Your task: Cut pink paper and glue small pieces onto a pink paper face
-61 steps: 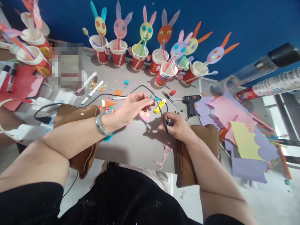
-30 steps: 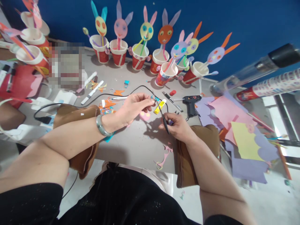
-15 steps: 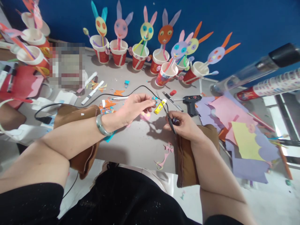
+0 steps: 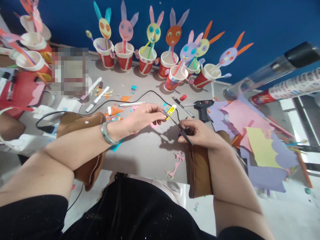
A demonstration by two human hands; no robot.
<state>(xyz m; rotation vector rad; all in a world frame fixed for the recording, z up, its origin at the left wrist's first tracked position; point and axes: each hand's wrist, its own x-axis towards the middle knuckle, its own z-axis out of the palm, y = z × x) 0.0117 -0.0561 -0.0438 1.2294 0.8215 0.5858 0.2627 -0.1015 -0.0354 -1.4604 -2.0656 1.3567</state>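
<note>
My right hand (image 4: 200,133) is wrapped round the handles of a pair of dark scissors (image 4: 185,134), whose blades point up and left. The blade tips reach the fingertips of my left hand (image 4: 141,118). Thumb and fingers of that hand are pinched together, and whatever they hold is too small or hidden to make out. A yellow-and-white glue stick or small tube (image 4: 171,112) lies just behind the blades. Partly under my left hand is a pink paper piece (image 4: 154,125). Nearer me lies a pink paper offcut (image 4: 178,161).
Several red paper cups (image 4: 125,61) with paper rabbit faces line the blue partition. A black glue gun (image 4: 203,110) lies right of centre, beside coloured paper sheets (image 4: 262,146). Pens, orange scraps (image 4: 115,111) and a black cable (image 4: 120,101) cross the table (image 4: 147,156).
The scissors have tilted flatter, and their tips have come to my left fingertips. My right hand has shifted slightly right. The whole view has moved a little.
</note>
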